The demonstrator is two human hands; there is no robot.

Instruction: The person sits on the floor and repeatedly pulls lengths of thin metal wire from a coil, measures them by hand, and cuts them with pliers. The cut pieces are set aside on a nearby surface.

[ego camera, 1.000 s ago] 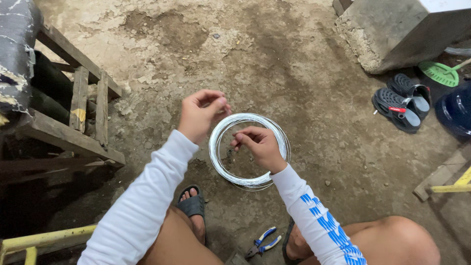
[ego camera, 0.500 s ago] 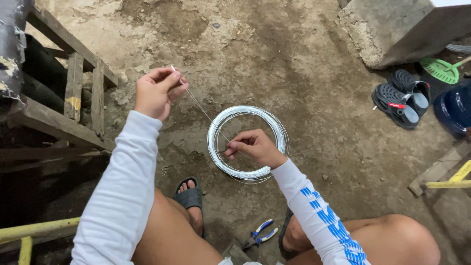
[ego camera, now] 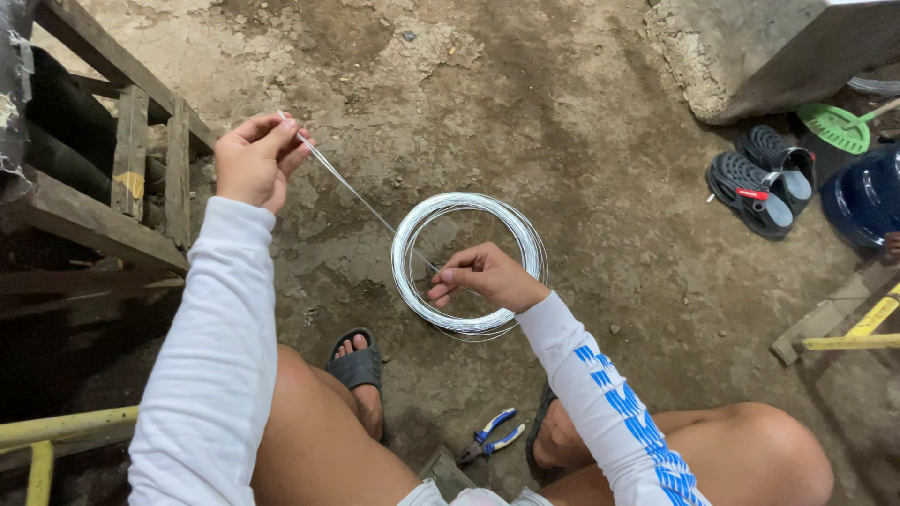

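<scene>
A dirt floor [ego camera: 562,122] is filling most of the view, cracked and uneven, and the person is squatting over it with both knees showing at the bottom edge. A wooden frame [ego camera: 131,178] is standing at the left edge, with a yellow bar [ego camera: 66,429] lying below it in the corner. A concrete block [ego camera: 769,56] is sitting at the top right, and just below it a dark blue tub [ego camera: 867,197], a green brush [ego camera: 837,126] and a pair of black sandals [ego camera: 759,183] are lying close together. A yellow-edged board [ego camera: 844,333] is reaching in from the right edge. In the middle of the floor a coil [ego camera: 469,262] of bright wire is lying flat, between the person's arms. The right hand [ego camera: 483,276] is resting over the coil's lower part, its fingers curled and pinching a strand at the coil's inner left side. From there a single wire [ego camera: 352,192] is running taut up and to the left to the left hand [ego camera: 251,159], which is raised well clear of the coil with thumb and fingertips pinched on the wire's end. A foot in a black slipper [ego camera: 356,365] is planted below the coil, and blue-handled pliers [ego camera: 487,436] are lying on the ground between the feet, apart from both hands.
</scene>
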